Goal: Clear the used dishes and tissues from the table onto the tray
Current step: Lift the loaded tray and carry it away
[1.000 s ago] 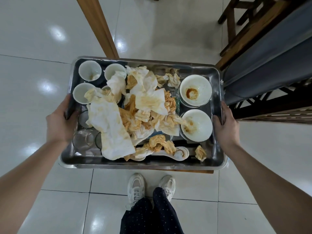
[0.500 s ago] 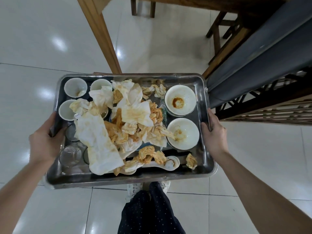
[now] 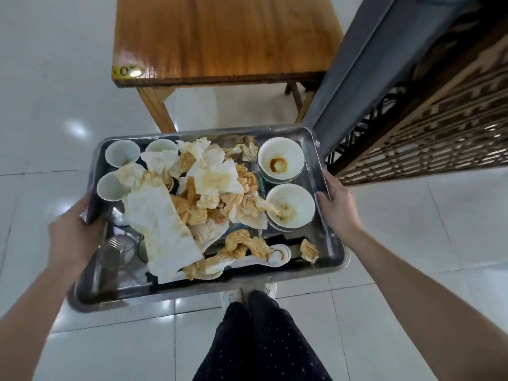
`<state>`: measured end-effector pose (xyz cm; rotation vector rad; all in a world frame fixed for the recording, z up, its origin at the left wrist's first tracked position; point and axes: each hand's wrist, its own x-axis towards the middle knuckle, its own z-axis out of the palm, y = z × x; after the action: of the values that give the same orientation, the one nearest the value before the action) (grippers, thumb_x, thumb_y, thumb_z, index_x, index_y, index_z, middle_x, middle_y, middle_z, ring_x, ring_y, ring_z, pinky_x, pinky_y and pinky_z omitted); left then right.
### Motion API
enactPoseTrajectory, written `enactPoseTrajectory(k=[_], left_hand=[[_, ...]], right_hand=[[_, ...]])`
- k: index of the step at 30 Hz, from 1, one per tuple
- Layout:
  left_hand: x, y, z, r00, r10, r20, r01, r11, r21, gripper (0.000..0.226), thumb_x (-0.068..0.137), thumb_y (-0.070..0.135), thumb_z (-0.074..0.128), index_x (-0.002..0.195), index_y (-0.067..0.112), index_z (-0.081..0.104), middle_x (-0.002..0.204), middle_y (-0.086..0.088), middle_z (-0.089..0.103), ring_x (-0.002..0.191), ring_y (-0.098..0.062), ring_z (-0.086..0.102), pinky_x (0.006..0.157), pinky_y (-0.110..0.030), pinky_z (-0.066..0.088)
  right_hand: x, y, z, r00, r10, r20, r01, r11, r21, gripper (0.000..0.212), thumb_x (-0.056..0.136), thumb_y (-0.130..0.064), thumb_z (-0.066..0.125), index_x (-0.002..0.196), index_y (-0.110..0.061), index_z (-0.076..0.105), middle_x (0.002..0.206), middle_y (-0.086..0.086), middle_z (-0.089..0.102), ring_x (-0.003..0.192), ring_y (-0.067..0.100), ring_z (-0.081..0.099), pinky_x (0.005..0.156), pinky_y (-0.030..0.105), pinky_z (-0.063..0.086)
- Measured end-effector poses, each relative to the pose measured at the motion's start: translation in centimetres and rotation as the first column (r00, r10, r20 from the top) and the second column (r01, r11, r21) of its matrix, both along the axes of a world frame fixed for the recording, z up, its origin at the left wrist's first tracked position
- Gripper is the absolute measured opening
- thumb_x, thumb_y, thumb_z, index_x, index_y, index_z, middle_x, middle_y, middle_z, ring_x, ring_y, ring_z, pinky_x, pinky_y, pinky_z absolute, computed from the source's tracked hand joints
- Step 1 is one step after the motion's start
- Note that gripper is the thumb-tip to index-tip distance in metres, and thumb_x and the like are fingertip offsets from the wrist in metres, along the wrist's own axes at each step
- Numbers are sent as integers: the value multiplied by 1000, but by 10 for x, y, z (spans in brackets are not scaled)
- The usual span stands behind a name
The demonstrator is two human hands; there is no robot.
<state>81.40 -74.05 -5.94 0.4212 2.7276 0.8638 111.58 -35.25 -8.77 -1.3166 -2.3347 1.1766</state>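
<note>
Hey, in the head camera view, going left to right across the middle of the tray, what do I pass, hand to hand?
Left hand gripping the tray rim → white cup → pile of stained tissues → stained bowl → right hand gripping the opposite rim.

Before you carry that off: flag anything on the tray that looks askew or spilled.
The stained tissues are heaped loosely across the tray, draped over a cup and into the nearer bowl. Nothing hangs past the rim.
</note>
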Motion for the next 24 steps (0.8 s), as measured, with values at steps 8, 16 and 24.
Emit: enactPoseTrajectory(k=[8, 16, 24], left_hand=[[5, 58, 74, 962, -216, -167, 222, 975, 18, 51, 86, 20, 66, 131, 41, 53, 87, -11, 69, 80, -33, 63, 64, -11, 39], [47, 162, 108, 839, -485, -248, 502, 865, 5, 47, 86, 12, 66, 131, 22, 58, 100, -22, 70, 93, -45, 63, 66, -37, 37], [159, 265, 133, 687, -679, -260, 714, 697, 67, 39, 82, 8, 71, 121, 11, 64, 98, -23, 70, 86, -42, 64, 68, -39, 43]], right_hand=[[70, -3, 74, 986, -162, -38, 165, 980, 109, 56, 91, -13, 57, 142, -29, 41, 135, -4, 55, 121, 15, 51, 100, 22, 31], [178, 12, 121, 930, -356, -94, 368, 908, 200, 54, 88, -3, 61, 137, -22, 50, 127, -7, 59, 116, 10, 52, 104, 25, 32], [342, 20, 129, 805, -572, -157, 593, 785, 178, 54, 83, -3, 67, 133, -18, 54, 125, -5, 60, 119, 14, 52, 103, 29, 34]])
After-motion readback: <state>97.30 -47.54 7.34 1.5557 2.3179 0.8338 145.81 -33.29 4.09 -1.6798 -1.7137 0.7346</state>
